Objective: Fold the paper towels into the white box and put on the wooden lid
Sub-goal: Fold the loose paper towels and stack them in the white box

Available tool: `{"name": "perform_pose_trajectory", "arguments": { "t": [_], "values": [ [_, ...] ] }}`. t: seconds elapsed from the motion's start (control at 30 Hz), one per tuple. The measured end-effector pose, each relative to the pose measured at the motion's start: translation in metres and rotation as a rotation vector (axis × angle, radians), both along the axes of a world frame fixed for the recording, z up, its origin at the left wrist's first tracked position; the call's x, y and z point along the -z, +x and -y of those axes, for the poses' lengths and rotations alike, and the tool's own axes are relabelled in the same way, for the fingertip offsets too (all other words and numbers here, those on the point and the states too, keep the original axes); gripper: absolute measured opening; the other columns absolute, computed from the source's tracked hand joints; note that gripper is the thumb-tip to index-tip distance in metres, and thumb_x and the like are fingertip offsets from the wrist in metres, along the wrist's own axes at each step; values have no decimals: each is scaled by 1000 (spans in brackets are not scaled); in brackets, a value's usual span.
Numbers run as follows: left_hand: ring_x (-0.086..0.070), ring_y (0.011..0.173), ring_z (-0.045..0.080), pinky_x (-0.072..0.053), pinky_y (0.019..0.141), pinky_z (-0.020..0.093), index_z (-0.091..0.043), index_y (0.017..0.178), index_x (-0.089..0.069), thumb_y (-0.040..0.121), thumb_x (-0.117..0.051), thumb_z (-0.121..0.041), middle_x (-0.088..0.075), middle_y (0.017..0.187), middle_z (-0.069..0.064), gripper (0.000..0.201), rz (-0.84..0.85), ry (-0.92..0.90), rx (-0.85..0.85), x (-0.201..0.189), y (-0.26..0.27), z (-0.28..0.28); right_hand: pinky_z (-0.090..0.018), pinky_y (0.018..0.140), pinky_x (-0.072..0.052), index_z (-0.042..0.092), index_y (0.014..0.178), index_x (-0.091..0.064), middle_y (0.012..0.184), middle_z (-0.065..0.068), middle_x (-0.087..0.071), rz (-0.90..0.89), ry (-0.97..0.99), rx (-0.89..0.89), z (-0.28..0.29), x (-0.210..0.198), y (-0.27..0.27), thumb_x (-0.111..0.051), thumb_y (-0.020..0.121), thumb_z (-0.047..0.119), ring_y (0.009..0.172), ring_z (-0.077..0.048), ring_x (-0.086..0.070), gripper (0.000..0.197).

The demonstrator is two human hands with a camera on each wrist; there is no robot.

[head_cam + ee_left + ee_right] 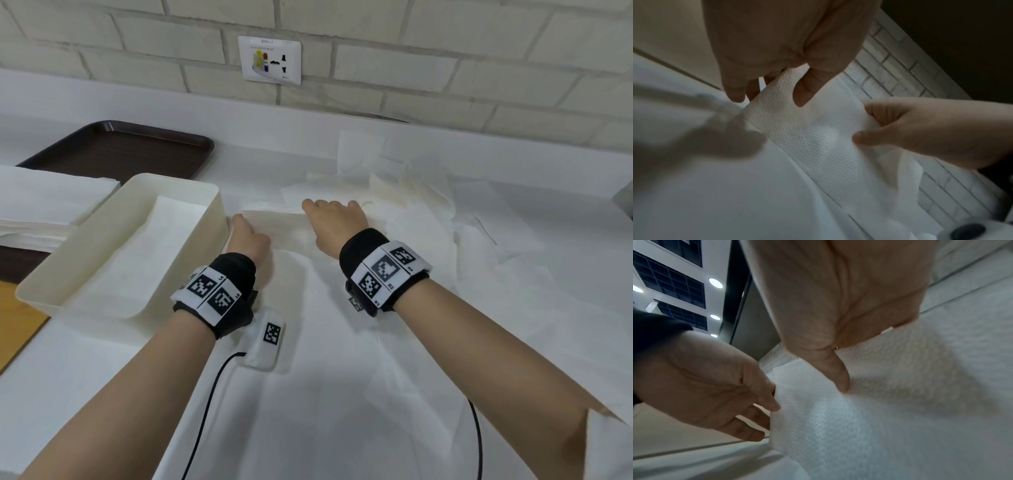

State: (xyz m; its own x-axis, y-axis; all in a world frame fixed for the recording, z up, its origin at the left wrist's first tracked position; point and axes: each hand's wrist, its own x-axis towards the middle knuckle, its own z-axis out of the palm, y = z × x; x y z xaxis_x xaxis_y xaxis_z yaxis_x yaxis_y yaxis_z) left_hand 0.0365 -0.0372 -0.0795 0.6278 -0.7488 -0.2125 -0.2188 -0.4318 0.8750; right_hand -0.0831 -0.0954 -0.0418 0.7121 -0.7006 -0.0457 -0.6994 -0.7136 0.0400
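On the white table by the brick wall, the towel point(274, 219) lies sideways. The left hand point(248, 238) and right hand point(334, 222) pinch its ends; the box point(205, 219) sits just left.

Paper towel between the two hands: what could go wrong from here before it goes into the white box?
1. The paper towel is thin and held only at its ends, by the left hand and right hand; pulling apart might tear it.
2. Loose towels lie crumpled right behind it; one could get dragged along.
3. The white box sits against the left hand, so a sideways swing may nudge it.
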Motion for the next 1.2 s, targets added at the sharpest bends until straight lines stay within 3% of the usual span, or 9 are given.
{"name": "perform_pose_trajectory", "arguments": {
  "t": [0.17,0.3,0.4,0.5,0.6,0.73,0.87,1.03,1.2],
  "values": [
    [-44,106,22,-28,73,21,3,128,-32,95,-37,-4,-39,104,7,34,18,0,-45,0,1,4,-32,77,-27,10,122,-41,108,-5,-56,93,-66,-15,3,-4,0,-37,83,-7,100,-26,-54,43],
    [-48,114,26,-34,85,24,4,132,-31,90,-44,1,-49,120,14,44,-25,-3,-74,0,0,5,-30,73,-27,9,119,-44,103,-6,-55,59,-6,-31,2,2,0,-37,83,-8,97,-27,-55,40],
    [-43,124,29,-34,96,28,3,141,-18,92,-51,-11,-42,136,17,60,-96,-26,-98,-6,-4,1,-31,68,-32,10,120,-45,105,-8,-57,170,79,36,7,-2,-4,-36,88,-4,86,-28,-52,36],
    [-42,118,29,-32,90,29,3,140,-22,96,-44,-27,-41,133,15,58,-83,20,-48,-13,-2,-1,-32,76,-43,12,131,-40,113,-10,-57,455,344,144,10,-11,-7,-36,95,8,95,-28,-54,36],
    [-48,103,31,-40,92,36,4,130,-39,96,-38,-28,-51,125,21,47,-75,16,55,-23,-4,-5,-24,75,-41,8,127,-42,116,-7,-54,782,637,214,8,-13,-6,-33,96,8,99,-21,-51,32],
    [-54,110,29,-43,98,45,-6,130,-41,91,-43,-14,-57,121,9,40,-63,-47,128,-33,-9,-16,-41,98,-44,11,129,-38,122,-7,-54,883,857,322,4,-6,2,-32,94,11,109,-25,-54,36],
    [-54,109,26,-44,97,41,-9,131,-38,88,-44,0,-56,116,5,45,0,-78,180,-42,-8,-31,-47,99,-45,11,127,-36,126,-13,-52,971,1027,395,3,-2,4,-36,95,10,114,-29,-54,32],
    [-57,107,28,-46,95,43,-12,132,-42,86,-49,-4,-59,119,8,47,43,-31,326,-54,-4,-59,-41,90,-51,7,124,-38,120,-10,-56,1131,1019,359,14,-12,10,-52,88,1,105,-24,-59,39],
    [-58,94,22,-48,87,36,-33,136,-32,88,-50,-2,-58,112,3,60,39,-81,307,-59,9,-84,-26,61,-51,17,110,-49,100,0,-55,1013,990,233,16,-26,17,-53,88,-1,82,-13,-57,29]
  ]
}}
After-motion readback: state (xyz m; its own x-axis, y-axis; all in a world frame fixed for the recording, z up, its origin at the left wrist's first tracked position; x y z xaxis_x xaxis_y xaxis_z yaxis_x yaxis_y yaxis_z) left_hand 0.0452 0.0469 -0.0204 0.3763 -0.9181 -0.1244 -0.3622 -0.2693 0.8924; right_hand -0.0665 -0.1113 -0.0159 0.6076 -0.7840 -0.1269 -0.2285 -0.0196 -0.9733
